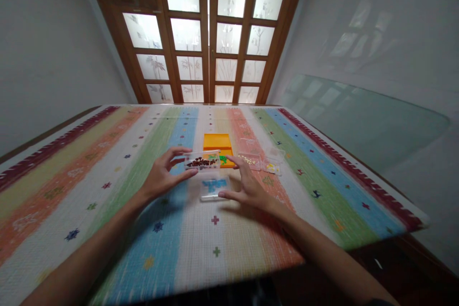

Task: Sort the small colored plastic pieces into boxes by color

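Note:
My left hand (163, 174) grips the left end of a clear plastic box (217, 167) between thumb and fingers. Small dark brown pieces (201, 162) lie inside it, slightly above the table. My right hand (249, 184) is open, its fingers apart, near the right end of that box. Its thumb is close to a second clear box (207, 197) holding blue pieces (215, 185); whether it touches cannot be made out. Behind the held box an orange case (217, 141) stands open, with green pieces (223, 159) in its near half, partly hidden.
Right of my right hand lie a clear box with pale pieces (249, 160) and another with yellow pieces (272, 167). A striped cloth (154, 248) covers the table. Beyond the far edge is a wooden door (211, 33) with glass panes; walls flank both sides.

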`<state>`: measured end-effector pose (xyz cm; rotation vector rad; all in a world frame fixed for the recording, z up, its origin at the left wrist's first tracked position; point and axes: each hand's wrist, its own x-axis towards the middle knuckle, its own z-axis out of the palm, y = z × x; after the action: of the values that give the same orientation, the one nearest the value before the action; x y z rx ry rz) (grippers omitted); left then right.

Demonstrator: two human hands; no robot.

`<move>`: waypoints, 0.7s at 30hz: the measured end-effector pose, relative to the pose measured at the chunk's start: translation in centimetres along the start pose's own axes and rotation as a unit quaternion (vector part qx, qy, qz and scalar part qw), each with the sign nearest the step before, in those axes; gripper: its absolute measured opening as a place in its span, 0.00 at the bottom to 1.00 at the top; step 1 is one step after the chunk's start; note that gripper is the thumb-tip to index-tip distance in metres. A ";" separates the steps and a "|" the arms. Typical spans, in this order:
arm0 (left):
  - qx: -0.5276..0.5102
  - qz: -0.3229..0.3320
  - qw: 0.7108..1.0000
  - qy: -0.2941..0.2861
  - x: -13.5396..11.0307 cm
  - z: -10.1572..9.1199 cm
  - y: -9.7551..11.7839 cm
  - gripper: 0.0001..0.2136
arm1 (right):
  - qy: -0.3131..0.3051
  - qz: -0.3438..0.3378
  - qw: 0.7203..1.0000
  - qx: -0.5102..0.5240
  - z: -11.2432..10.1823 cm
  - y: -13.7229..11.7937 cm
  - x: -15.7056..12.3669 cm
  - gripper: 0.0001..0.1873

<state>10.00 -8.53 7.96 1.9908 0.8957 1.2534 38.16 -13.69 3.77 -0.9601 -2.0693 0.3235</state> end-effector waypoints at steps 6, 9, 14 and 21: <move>-0.054 0.025 0.998 -0.016 -1.7 2.8 1.8 0.16 | 0.050 -0.040 0.998 0.024 0.0 -1.1 -0.1 0.52; -0.077 0.024 0.997 -0.019 -2.6 3.7 1.7 0.13 | 0.047 -0.063 0.997 0.025 0.1 -1.8 -0.2 0.46; -0.082 0.018 0.996 -0.004 -3.6 4.3 1.5 0.12 | 0.000 -0.091 0.995 0.045 0.0 -2.7 0.0 0.29; -0.076 0.015 0.997 0.004 -4.0 4.6 1.2 0.11 | -0.012 -0.083 0.996 0.044 -0.3 -2.7 0.0 0.28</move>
<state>13.27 -13.08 5.24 1.8878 0.7533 1.3071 36.98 -15.57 5.30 -0.7304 -2.1230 0.3369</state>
